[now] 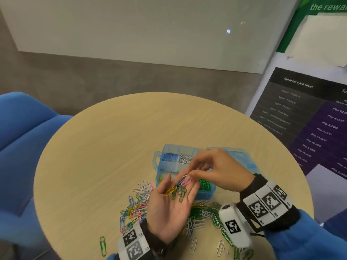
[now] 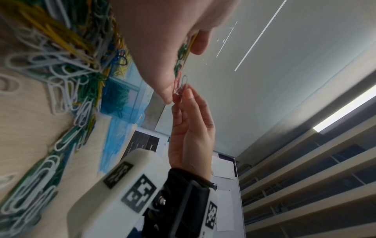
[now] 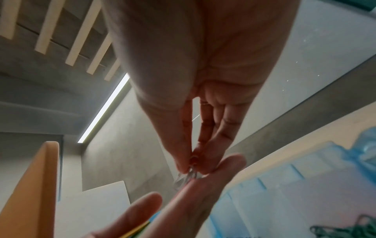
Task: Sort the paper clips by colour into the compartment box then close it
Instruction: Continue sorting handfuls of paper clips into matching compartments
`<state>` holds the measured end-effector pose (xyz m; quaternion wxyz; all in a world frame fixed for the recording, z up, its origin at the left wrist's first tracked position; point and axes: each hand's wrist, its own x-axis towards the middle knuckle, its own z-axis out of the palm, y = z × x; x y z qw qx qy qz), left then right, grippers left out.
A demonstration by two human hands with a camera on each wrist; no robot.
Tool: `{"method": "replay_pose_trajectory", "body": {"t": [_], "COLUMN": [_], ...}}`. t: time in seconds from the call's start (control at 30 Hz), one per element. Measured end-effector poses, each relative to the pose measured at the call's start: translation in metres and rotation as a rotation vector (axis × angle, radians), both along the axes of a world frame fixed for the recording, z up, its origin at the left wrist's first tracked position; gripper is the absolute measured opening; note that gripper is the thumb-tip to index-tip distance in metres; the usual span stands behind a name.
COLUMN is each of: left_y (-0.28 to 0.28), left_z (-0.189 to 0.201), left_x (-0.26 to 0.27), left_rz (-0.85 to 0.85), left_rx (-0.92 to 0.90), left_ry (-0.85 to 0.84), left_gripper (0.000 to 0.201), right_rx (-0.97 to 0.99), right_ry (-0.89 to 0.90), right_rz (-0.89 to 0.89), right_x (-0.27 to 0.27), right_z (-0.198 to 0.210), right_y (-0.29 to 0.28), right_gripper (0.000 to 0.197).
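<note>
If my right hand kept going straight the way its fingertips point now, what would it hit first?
Most likely the left hand: the right hand pinches a white clip just above the left fingers, which carry loose clips. Depth is hard to judge.

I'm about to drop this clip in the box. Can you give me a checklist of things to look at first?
1. Compartment box open: ok, lid lies back.
2. Right hand has a clip: ok, it pinches a white paper clip at its fingertips.
3. Only one clip pinched: cannot tell, pink clips lie right against it.
4. White compartment reachable: ok, just beyond the hands, already holding white clips.
5. Left hand steady: ok, palm up, cradling yellow, green, blue and pink clips.
6. Sorting finished: not ok, a mixed pile remains on the table.
</note>
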<state>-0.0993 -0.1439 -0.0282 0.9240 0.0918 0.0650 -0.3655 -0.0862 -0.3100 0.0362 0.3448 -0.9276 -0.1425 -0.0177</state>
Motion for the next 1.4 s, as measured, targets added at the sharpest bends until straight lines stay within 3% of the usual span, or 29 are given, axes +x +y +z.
{"method": "replay_pose_trajectory", "body": {"t": [0.23, 0.5, 0.7, 0.87, 0.97, 1.07, 1.13, 1.3, 1.4], "left_y": [0.002, 0.001, 0.001, 0.000, 0.003, 0.003, 0.004, 0.003, 0.004], "left_z": [0.000, 0.000, 0.000, -0.002, -0.001, -0.002, -0.003, -0.003, -0.003], "left_x": [0.000, 0.000, 0.000, 0.003, 0.002, 0.001, 0.002, 0.001, 0.001], "left_rz": [-0.008, -0.028, -0.020, -0.015, -0.037, -0.041, -0.038, -0.008, -0.021], "left_rx": [-0.010, 0.011, -0.029, -0.015, -0.052, -0.039, -0.027, -0.002, -0.045], "left_ry": [0.010, 0.003, 0.034, 0.044, -0.002, -0.013, -0.001, 0.005, 0.000], "left_gripper": [0.051, 0.053, 0.052, 0.053, 0.067, 0.054, 0.055, 0.059, 0.056], "right_rx": [0.042, -0.248, -0.279, -0.190, -0.155, -0.123, -0.175, -0.187, -0.258], "right_ry": [0.012, 0.028, 0.046, 0.071, 0.009, -0.068, -0.065, 0.036, 0.062], "right_rz": [-0.043, 0.035, 0.106, 0.096, 0.015, -0.129, -0.158, 0.060, 0.091], "right_x": [0.009, 0.009, 0.006, 0.009, 0.019, 0.032, 0.035, 0.018, 0.007], "right_z": [0.005, 0.004, 0.003, 0.012, 0.014, 0.012, 0.012, 0.017, 0.010], "right_y": [-0.003, -0.002, -0.003, -0.005, -0.009, -0.010, -0.011, -0.004, -0.002], "right_gripper": [0.007, 0.009, 0.004, 0.006, 0.008, 0.010, 0.019, 0.012, 0.006]}}
